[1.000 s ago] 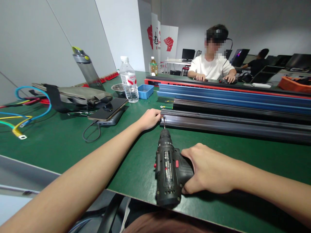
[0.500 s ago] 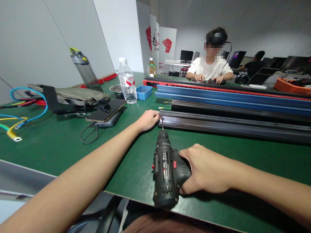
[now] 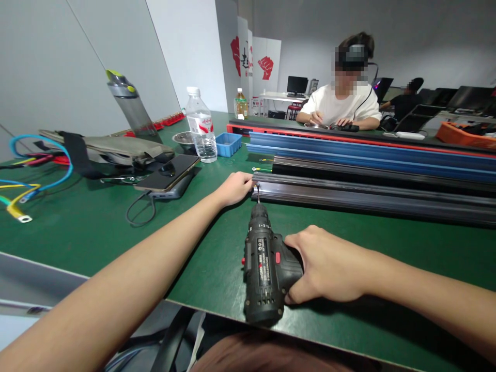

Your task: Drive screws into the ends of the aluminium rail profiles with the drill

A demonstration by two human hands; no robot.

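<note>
My right hand (image 3: 329, 266) is wrapped round the grip of a black cordless drill (image 3: 265, 263) that lies low over the green table (image 3: 96, 227). The drill's bit points at the near end of a long dark metal rail (image 3: 368, 199). My left hand (image 3: 236, 187) reaches across and has its fingers closed on that same rail end, just left of the bit.
More rails, black, blue and red (image 3: 368, 152), lie stacked behind. To the left are a phone (image 3: 166, 174), a water bottle (image 3: 200, 132), a blue tray (image 3: 228, 144), a grey bag (image 3: 112, 147) and coloured cables (image 3: 23, 191). Another person (image 3: 343, 98) sits at the far side.
The view has shifted slightly. Both hands and the drill keep their places at the rail end. The person opposite has moved their hands.
</note>
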